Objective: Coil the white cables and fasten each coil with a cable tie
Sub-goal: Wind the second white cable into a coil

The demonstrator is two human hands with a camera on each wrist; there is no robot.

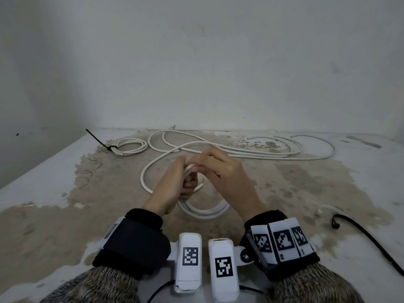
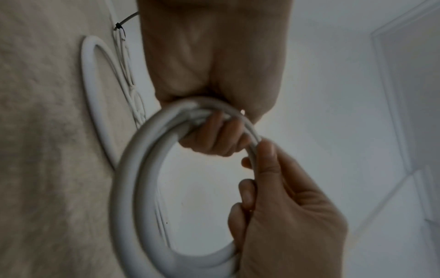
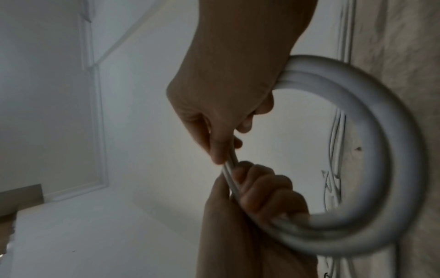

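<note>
My left hand grips a white cable coil of a few turns, held upright above the table. In the left wrist view its curled fingers wrap the top of the coil. My right hand meets it from the right and pinches the cable strands at the top of the coil, seen thumb-on-cable in the right wrist view. The cable's trailing length loops left on the table. A finished coil lies far left, bound by a black cable tie.
More loose white cables sprawl along the back of the worn table, near the wall. A black cord runs in from the right front. The table's left edge slants toward the back corner.
</note>
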